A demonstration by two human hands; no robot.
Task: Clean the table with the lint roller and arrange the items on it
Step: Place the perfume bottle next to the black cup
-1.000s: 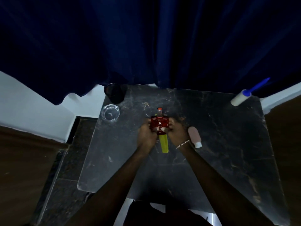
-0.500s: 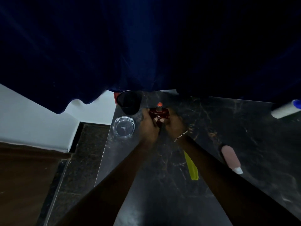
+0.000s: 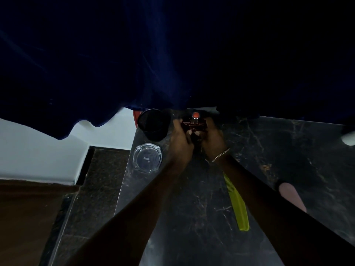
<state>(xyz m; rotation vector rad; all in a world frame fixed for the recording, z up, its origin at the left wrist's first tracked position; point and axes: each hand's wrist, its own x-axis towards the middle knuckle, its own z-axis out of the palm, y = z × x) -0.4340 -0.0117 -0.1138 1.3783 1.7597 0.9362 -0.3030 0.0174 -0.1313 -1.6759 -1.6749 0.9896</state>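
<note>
A small red perfume bottle (image 3: 194,124) with a round red cap stands at the far left part of the black marble table (image 3: 278,150). My left hand (image 3: 181,140) and my right hand (image 3: 212,138) both grip its sides. Just left of it sits a black mesh cup (image 3: 153,124). A yellow comb (image 3: 237,204) lies on the table under my right forearm. The white end of the lint roller (image 3: 348,138) shows at the right edge; its handle is out of view.
A clear glass ashtray (image 3: 147,157) sits near the table's left edge, below the black cup. A pink bottle (image 3: 292,196) lies right of my right arm. A dark blue curtain (image 3: 172,54) hangs over the table's far edge. Dark floor lies to the left.
Both hands carried the red perfume bottle from beside the comb toward the far left corner, next to the black cup. The view shifted left, so the lint roller slid to the edge.
</note>
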